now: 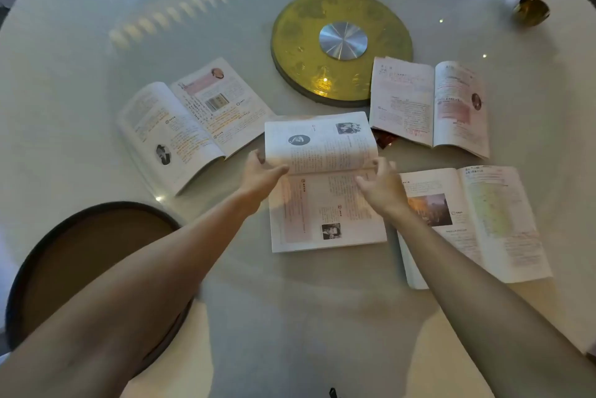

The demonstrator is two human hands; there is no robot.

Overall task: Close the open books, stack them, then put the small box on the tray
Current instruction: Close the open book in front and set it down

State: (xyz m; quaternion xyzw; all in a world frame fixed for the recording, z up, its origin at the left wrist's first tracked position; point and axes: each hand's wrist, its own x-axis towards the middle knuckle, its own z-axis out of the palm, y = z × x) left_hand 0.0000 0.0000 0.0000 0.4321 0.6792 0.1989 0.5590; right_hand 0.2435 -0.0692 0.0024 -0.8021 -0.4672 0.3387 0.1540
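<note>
Several open books lie on the white round table. The middle book has its far half lifted and folding toward me. My left hand grips that raised half at its left edge. My right hand holds its right edge near the spine. Another open book lies to the left, one at the far right, one at the near right. A small reddish box peeks out from under the far right book. The round brown tray sits at the near left, partly under my left forearm.
A gold round turntable base with a silver hub sits at the table's centre behind the books. A glass item with a gold end lies at the far right. The table edge curves along the near right.
</note>
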